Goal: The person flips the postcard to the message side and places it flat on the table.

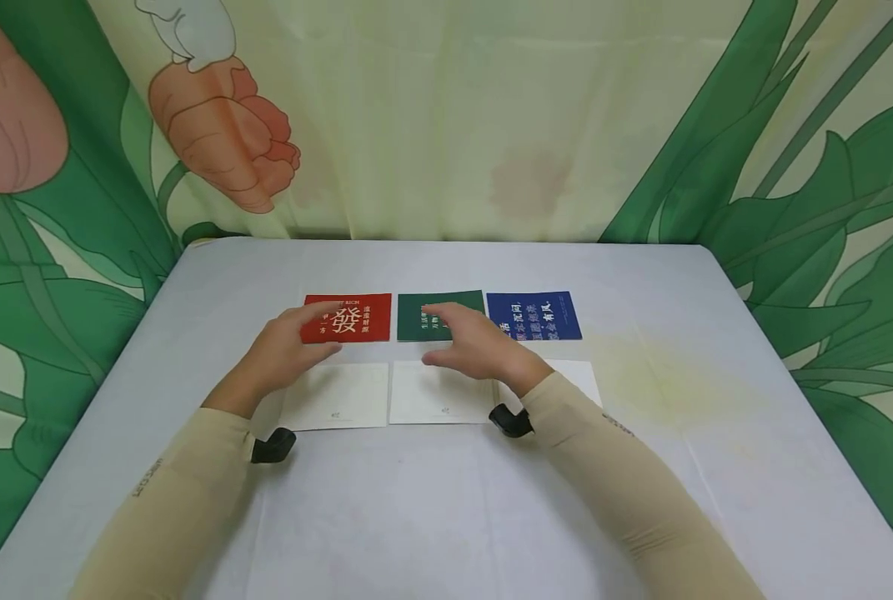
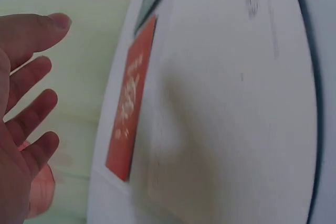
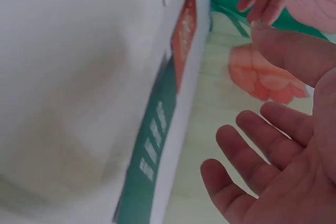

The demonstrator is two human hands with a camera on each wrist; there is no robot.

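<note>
A white-covered table stands before a pale curtain printed with broad green leaves, orange-pink flowers and a small white animal at upper left. On the cloth, six cards lie flat in two rows. The far row runs from a red card through a green card to a blue card, all bearing pale characters; three white cards line the near row. A person in beige sleeves, a black band piece at each wrist, reaches in with both hands, loosely curved and grasping nothing. The left hand hovers over the left end of the red card and the white one below it. The right hand hovers across the green card and the gap beside the blue, fingers apart from the cards.
</note>
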